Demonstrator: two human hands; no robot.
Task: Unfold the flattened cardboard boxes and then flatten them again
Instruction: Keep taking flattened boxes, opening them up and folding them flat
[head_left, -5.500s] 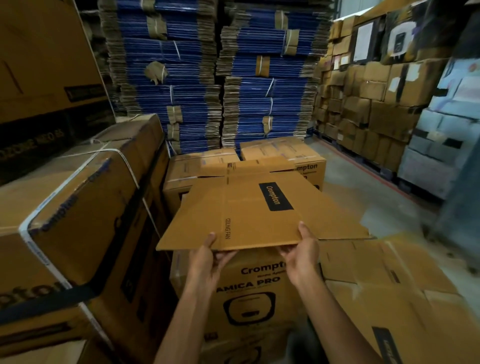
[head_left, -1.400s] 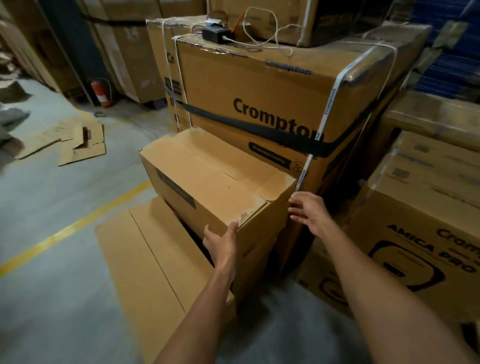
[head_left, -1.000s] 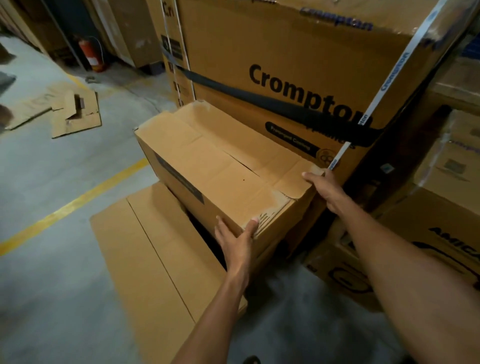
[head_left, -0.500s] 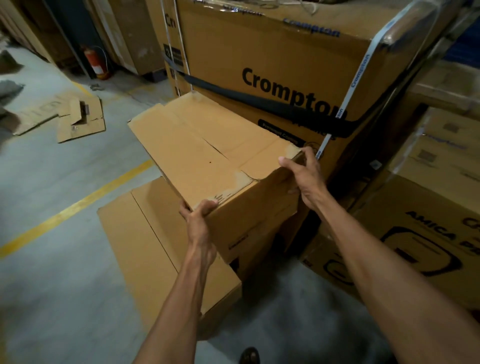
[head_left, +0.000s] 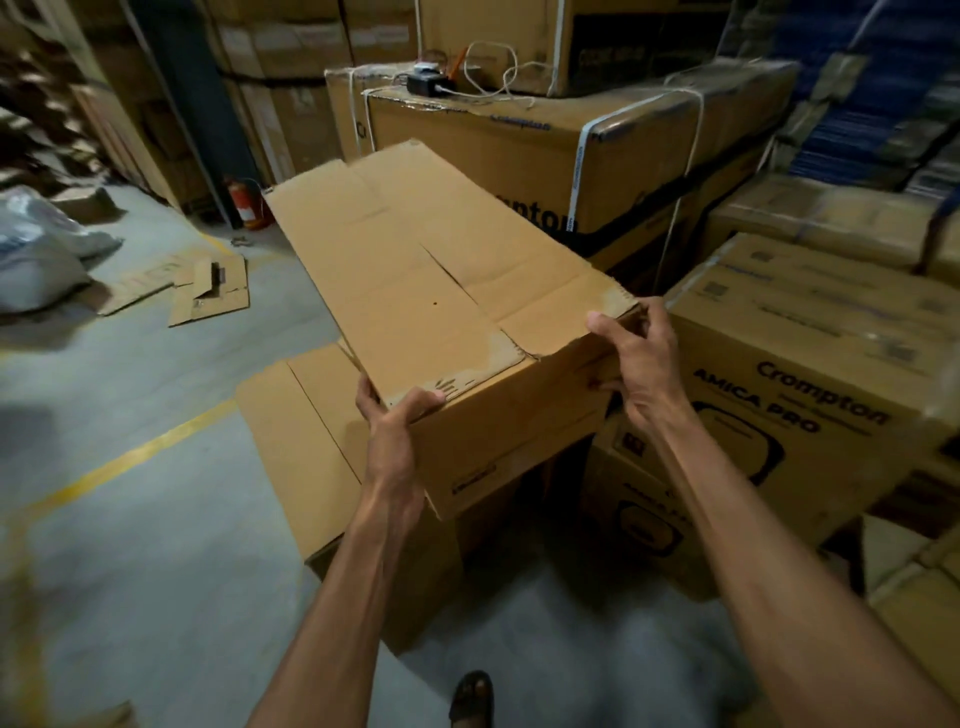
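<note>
An assembled brown cardboard box (head_left: 441, 280) with its flaps closed is held up in front of me, long side running away to the upper left. My left hand (head_left: 392, 421) grips its near left corner, thumb on top and fingers underneath. My right hand (head_left: 636, 348) grips the near right corner, thumb over the top edge. Below it lies a low brown cardboard box (head_left: 306, 447) on the floor.
Strapped Crompton cartons (head_left: 613, 156) stand behind, with a black adapter and white cord on top. An AMICA PRO carton (head_left: 810, 374) sits at the right. Cardboard scraps (head_left: 208, 296) and a yellow line (head_left: 130, 462) mark the grey floor at left. A red extinguisher (head_left: 244, 202) stands far back.
I turned from the blue stacks to this pile. Both hands took the box by its near corners and lifted it off the stack, up and toward me.
</note>
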